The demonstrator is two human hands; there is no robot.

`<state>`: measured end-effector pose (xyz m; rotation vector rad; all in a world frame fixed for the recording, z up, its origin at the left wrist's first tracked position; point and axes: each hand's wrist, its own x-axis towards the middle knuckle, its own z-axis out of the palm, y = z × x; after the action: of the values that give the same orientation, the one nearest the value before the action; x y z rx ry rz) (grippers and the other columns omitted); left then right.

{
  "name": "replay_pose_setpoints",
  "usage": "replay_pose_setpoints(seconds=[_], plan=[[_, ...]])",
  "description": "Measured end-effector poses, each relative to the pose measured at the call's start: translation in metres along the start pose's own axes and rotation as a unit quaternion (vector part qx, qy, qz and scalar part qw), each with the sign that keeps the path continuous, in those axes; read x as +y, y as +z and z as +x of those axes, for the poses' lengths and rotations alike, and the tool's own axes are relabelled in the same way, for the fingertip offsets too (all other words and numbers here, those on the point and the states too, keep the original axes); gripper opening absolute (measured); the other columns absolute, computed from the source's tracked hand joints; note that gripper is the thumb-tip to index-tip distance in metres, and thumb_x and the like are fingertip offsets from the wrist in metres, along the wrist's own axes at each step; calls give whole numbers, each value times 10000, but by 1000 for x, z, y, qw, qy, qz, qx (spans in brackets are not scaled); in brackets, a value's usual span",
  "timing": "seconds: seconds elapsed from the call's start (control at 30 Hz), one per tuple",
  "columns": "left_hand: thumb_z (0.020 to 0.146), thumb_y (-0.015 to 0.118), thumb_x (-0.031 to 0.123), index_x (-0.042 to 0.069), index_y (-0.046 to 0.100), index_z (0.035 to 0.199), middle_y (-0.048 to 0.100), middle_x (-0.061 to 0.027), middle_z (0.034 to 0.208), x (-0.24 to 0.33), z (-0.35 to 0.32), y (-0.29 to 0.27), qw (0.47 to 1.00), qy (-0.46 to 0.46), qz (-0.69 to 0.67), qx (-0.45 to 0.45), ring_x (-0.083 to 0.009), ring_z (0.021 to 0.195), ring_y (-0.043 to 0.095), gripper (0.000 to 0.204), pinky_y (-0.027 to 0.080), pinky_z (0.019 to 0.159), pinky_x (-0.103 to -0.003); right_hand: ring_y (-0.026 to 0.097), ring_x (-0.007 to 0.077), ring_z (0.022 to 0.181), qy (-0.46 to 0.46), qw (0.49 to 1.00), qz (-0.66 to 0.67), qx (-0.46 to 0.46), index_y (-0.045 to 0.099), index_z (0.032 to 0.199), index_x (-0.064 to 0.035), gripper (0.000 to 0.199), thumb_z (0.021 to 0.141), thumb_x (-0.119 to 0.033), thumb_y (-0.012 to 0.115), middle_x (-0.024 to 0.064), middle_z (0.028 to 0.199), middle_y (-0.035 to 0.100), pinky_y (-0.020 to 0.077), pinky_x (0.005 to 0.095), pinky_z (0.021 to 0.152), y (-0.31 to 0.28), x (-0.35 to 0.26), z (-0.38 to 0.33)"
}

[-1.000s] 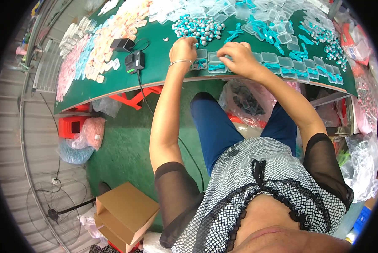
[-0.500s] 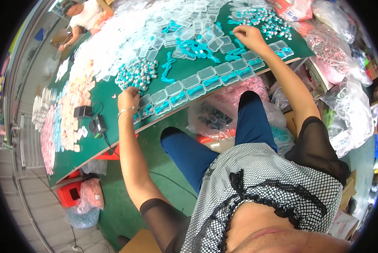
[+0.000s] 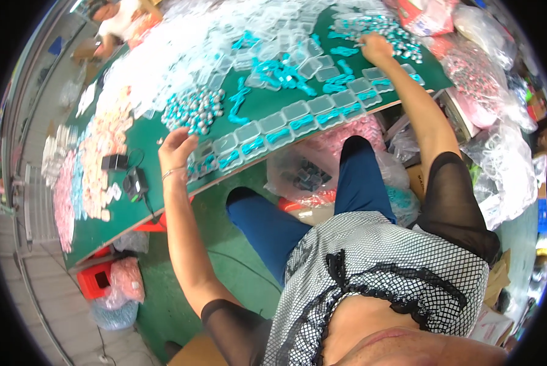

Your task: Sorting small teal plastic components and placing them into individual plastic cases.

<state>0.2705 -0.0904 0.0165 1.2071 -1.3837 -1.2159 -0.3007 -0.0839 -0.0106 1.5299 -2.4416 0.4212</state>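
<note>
A row of small clear plastic boxes (image 3: 278, 135) with raised lids runs along the table's front edge, teal cord bundles lying in them. At the row's left end is my left hand (image 3: 177, 149), its fingers apart and nothing visible in them. Just beyond it lies a pile of small round teal-and-silver pieces (image 3: 194, 110). My right hand (image 3: 377, 50) reaches to the near left side of a second pile of teal-and-silver pieces (image 3: 404, 41). Its fingers are drawn together; what they hold, if anything, is too small to make out. Loose teal cord bundles (image 3: 279, 72) lie mid-table.
A large heap of clear boxes (image 3: 206, 39) covers the far part of the green table (image 3: 145, 198). Black adapters (image 3: 134, 182) with a cable and pale peach pieces (image 3: 106, 140) are at left. Clear bags (image 3: 475, 67) crowd the right. Another person (image 3: 124, 21) sits at far left.
My left hand has drawn back slightly from the row's left end and its fingers have spread. My right hand has shifted right, toward the right pile. The whole view has moved a little.
</note>
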Motion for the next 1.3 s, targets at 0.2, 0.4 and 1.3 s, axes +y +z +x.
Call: replay_pose_setpoints(seconds=[0.2, 0.4, 1.3], plan=[[727, 705, -18, -2, 648, 958, 655, -60, 851, 8, -28, 28, 999, 44, -5, -25, -120, 767, 615, 238, 510, 700, -248, 576, 78, 842, -143, 926, 351, -5, 625, 1066, -72, 218, 861, -77, 552, 17, 937, 636, 474, 240, 744, -30, -34, -36], [742, 690, -27, 15, 668, 876, 673, -54, 812, 8, -64, 43, 980, 137, 146, -13, -114, 740, 650, 143, 525, 672, -245, 560, 60, 817, -250, 741, 563, -266, 608, 979, -26, 136, 846, -53, 599, -1, 922, 598, 466, 216, 742, -81, -143, -135], [681, 692, 23, 41, 642, 772, 623, -126, 842, -6, -78, 39, 864, 325, 377, -72, -321, 800, 582, 106, 465, 723, -399, 521, 227, 936, -425, 870, 242, 58, 643, 722, -163, 112, 705, -274, 656, 20, 847, 582, 325, 517, 860, -41, -289, -222]])
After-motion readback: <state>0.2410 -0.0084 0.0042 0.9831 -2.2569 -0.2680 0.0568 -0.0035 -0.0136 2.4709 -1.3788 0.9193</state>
